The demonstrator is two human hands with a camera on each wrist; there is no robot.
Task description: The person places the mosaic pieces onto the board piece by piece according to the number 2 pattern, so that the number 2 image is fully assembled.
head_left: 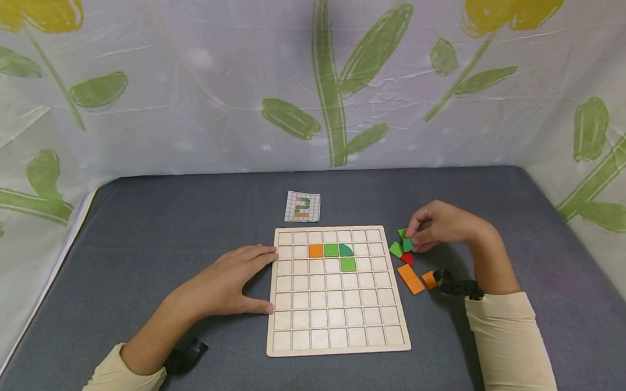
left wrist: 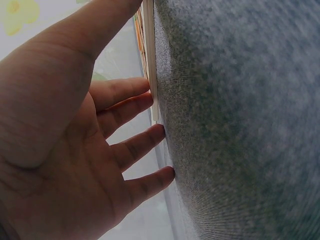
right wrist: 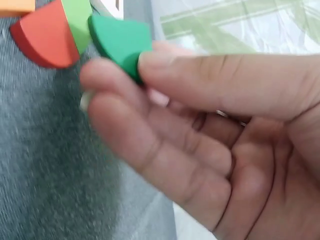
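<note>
My right hand pinches a dark green quarter-circle tile between thumb and fingers, just off the board's right side. Beneath and beside it lie a red quarter-circle tile and light green tiles. With fingers spread, my left hand touches the left edge of the wooden grid board with thumb and fingertips. Near the board's top sit an orange square, a light green square, a dark green quarter-circle and, below that one, another light green square.
Behind the board lies a small pattern card with a coloured figure on a grid. Orange tiles lie right of the board, near the black strap at my right wrist. A flower-printed cloth rises behind the grey table.
</note>
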